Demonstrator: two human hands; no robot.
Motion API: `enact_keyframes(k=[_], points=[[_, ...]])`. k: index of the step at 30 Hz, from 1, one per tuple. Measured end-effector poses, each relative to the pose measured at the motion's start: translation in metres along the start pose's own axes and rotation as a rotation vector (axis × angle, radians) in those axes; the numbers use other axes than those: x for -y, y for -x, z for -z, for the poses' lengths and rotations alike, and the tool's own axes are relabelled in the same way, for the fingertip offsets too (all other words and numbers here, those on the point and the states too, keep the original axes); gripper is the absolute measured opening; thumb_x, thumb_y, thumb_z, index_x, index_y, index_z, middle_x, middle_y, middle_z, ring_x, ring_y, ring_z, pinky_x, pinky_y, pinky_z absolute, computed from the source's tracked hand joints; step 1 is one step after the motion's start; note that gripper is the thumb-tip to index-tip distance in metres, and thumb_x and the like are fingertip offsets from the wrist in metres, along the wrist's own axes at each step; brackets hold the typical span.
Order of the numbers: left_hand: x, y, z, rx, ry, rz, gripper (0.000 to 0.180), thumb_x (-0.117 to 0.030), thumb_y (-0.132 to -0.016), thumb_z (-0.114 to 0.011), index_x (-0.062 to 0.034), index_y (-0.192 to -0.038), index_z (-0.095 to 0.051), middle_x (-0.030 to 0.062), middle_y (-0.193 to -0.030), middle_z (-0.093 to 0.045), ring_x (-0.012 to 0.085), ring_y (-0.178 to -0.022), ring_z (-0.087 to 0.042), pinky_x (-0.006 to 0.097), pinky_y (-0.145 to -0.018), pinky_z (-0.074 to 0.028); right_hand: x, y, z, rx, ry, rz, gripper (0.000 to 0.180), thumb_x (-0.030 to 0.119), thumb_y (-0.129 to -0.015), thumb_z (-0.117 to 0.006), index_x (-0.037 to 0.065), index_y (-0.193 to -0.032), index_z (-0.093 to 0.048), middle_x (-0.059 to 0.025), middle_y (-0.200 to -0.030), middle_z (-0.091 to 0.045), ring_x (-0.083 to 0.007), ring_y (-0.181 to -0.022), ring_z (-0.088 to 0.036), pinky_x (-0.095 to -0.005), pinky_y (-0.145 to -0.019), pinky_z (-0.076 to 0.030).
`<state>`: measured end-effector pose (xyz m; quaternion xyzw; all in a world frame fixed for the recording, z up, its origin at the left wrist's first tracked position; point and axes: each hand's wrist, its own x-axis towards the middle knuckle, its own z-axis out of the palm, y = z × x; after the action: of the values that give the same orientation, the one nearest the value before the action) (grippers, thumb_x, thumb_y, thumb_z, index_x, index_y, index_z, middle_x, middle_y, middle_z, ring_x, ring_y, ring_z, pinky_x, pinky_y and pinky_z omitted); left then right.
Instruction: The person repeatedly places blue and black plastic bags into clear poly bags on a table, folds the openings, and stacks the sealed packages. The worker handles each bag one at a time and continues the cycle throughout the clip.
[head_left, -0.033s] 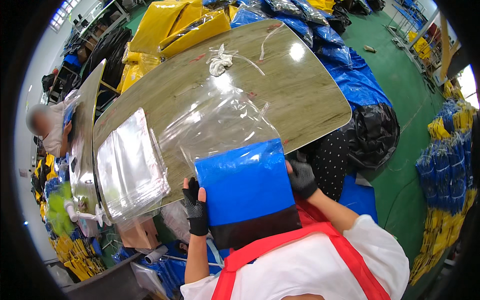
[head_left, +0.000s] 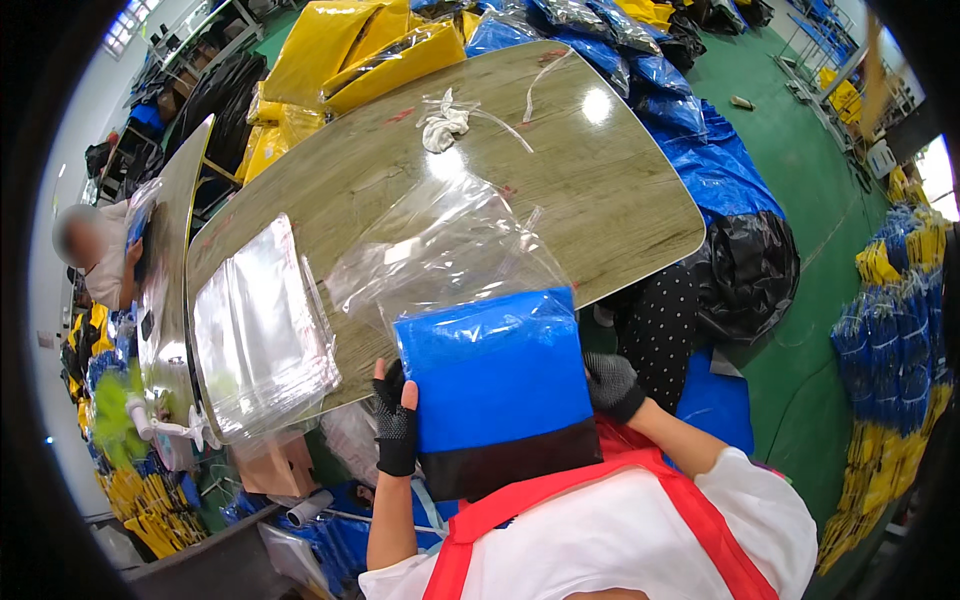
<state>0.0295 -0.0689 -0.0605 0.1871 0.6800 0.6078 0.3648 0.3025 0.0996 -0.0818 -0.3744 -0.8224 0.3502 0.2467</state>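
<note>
A folded blue sheet with a black lower band (head_left: pixel 500 380) rests upright against my front at the table's near edge, partly inside a clear plastic bag (head_left: pixel 450 255). The loose, wrinkled end of the bag spreads over the table beyond the sheet. My left hand (head_left: pixel 396 425), in a black fingerless glove, grips the left edge, thumb up along it. At the right edge is my right hand (head_left: pixel 613 387) in a matching glove, its fingertips hidden behind the sheet.
A stack of flat clear bags (head_left: pixel 268 325) lies on the wood-patterned table (head_left: pixel 590 190). White scraps (head_left: pixel 444 125) sit toward the far side. Yellow packages (head_left: pixel 330 55) and blue packages (head_left: pixel 650 90) crowd the far edge. Another person (head_left: pixel 100 245) is at the left table.
The folded sheet has come slightly down toward me, and my right hand has moved down and right with its edge. The bag's loose end has shifted and crumpled.
</note>
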Motion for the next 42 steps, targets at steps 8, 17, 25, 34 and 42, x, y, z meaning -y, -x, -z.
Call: enact_keyframes(k=[8, 17, 25, 34, 42], points=[[-0.036, 0.030, -0.012, 0.251, 0.107, 0.201, 0.069, -0.037, -0.080, -0.069, -0.0022, -0.133, -0.040, 0.0124, -0.120, -0.055, 0.0248, -0.107, -0.054, 0.036, -0.090, -0.047, 0.012, -0.030, 0.009, -0.193, -0.570, -0.080, 0.010, 0.010, -0.085, -0.057, 0.000, -0.085, -0.059, -0.0157, -0.070, -0.060, -0.0193, -0.057, -0.055, -0.0296, -0.060, -0.047], [0.031, 0.079, 0.034, 0.040, 0.161, 0.361, 0.071, -0.040, -0.081, -0.069, -0.0054, -0.135, -0.039, 0.0113, -0.124, -0.052, 0.0229, -0.107, -0.053, 0.035, -0.088, -0.047, -0.019, 0.008, -0.017, 0.444, -0.147, 0.138, 0.028, 0.029, -0.089, -0.049, 0.016, -0.112, -0.058, -0.0179, -0.078, -0.065, -0.0356, -0.064, -0.062, -0.0411, -0.057, -0.050], [0.042, 0.090, 0.009, 0.068, 0.158, 0.232, 0.072, -0.029, -0.075, -0.076, -0.0009, -0.132, -0.041, 0.0133, -0.124, -0.052, 0.0232, -0.110, -0.052, 0.036, -0.093, -0.043, 0.026, -0.021, 0.003, 0.434, -1.010, -0.396, 0.035, 0.023, -0.079, -0.071, 0.005, -0.106, -0.057, -0.0054, -0.088, -0.063, -0.0157, -0.079, -0.059, -0.0301, -0.073, -0.049], [0.021, 0.052, 0.042, 0.041, 0.400, 0.335, 0.049, -0.034, -0.083, -0.066, -0.0011, -0.116, -0.052, 0.0107, -0.106, -0.061, 0.0196, -0.084, -0.063, 0.032, -0.069, -0.055, 0.041, -0.015, -0.008, 0.408, -0.846, -0.255, 0.040, 0.036, -0.076, -0.075, 0.005, -0.094, -0.058, -0.0047, -0.085, -0.061, -0.0127, -0.078, -0.057, -0.0279, -0.073, -0.048], [0.037, 0.127, 0.019, 0.092, 0.181, 0.108, 0.077, -0.035, -0.078, -0.071, -0.0053, -0.138, -0.034, 0.0121, -0.131, -0.047, 0.0240, -0.116, -0.048, 0.041, -0.099, -0.039, 0.039, 0.029, 0.006, 0.465, -0.775, -0.370, 0.048, 0.034, -0.088, -0.061, 0.001, -0.122, -0.054, -0.0124, -0.118, -0.059, -0.0183, -0.108, -0.053, -0.0325, -0.094, -0.043]])
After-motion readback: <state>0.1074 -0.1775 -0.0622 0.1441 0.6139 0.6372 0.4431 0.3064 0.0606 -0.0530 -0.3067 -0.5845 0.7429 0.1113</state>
